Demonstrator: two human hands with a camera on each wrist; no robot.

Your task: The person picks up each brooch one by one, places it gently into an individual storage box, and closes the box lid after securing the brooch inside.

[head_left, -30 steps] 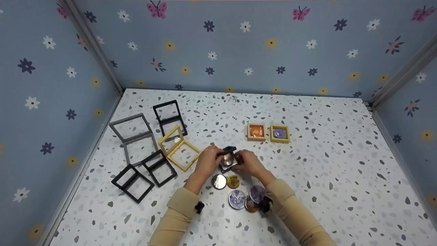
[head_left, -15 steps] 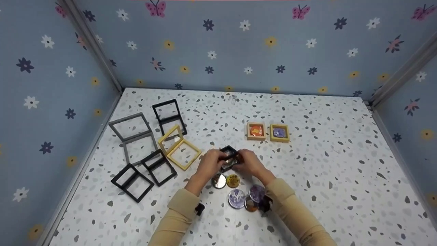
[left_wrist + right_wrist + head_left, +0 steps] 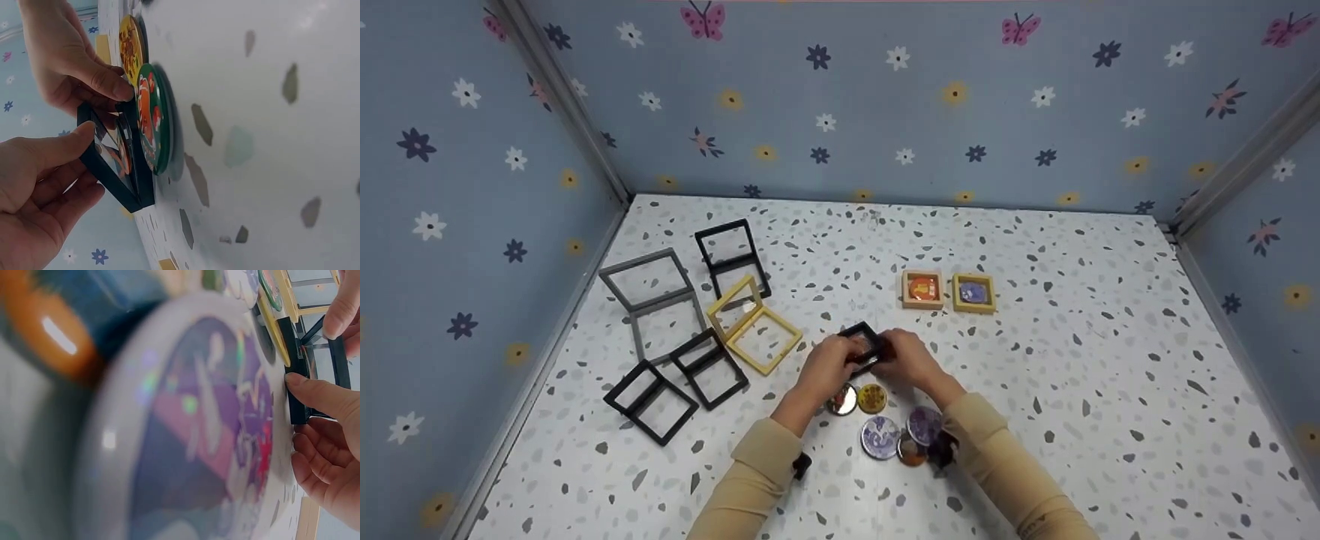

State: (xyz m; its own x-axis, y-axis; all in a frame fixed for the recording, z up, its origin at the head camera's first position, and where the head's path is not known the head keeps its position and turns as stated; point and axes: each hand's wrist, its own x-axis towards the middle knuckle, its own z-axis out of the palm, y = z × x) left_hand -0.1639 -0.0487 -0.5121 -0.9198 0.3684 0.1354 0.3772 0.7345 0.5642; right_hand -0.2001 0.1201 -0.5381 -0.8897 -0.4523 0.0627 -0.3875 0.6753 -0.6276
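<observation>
frame (image 3: 871,346) between curled left hand (image 3: 828,365), right hand (image 3: 913,357)

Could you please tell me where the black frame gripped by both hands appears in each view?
Head: black frame below centre, slightly right.
Left wrist: black frame left of centre, near mid-height.
Right wrist: black frame at upper right.
Shared landmark: the left hand and right hand gripping it.

A person wears tan long sleeves (image 3: 746,484) with wide cuffs (image 3: 976,417); left hand (image 3: 826,366) and right hand (image 3: 912,358) are bare. Small black devices (image 3: 801,466) show by both cuffs.
</observation>
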